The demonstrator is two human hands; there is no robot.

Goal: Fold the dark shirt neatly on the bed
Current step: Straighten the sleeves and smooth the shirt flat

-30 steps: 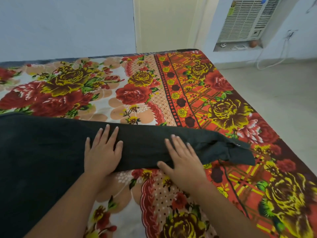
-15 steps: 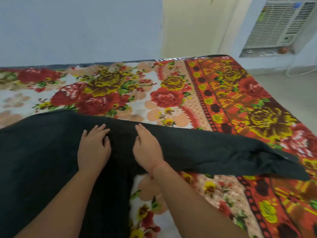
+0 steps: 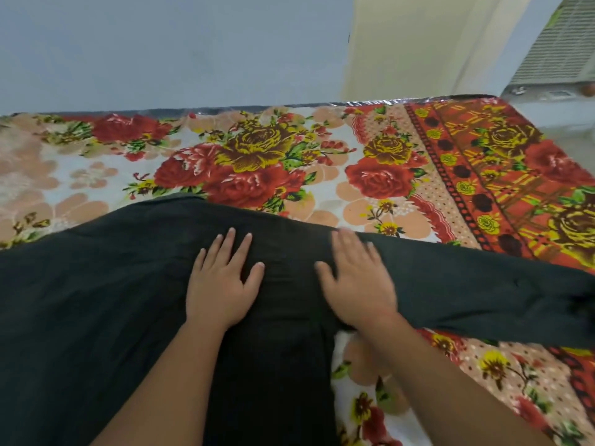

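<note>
The dark shirt (image 3: 106,300) lies spread over the near part of the bed (image 3: 264,162), which has a red and yellow floral sheet. Its body fills the lower left, and one long sleeve (image 3: 476,291) stretches out to the right edge of the view. My left hand (image 3: 222,281) rests flat on the shirt's body with straight, spread fingers. My right hand (image 3: 357,281) lies flat where the sleeve joins the body, slightly blurred, its fingers also straight. Neither hand grips any cloth.
A pale blue wall (image 3: 161,49) runs along the bed's far edge. A cream panel (image 3: 428,43) and an air cooler grille (image 3: 563,49) stand at the upper right. Bare floor (image 3: 579,146) shows beyond the bed's right side.
My view has swung left, so the bed and shirt sit further right. My right hand slid left along the sleeve toward the shirt's body, then spread flat. My left hand stays pressed on the body.
</note>
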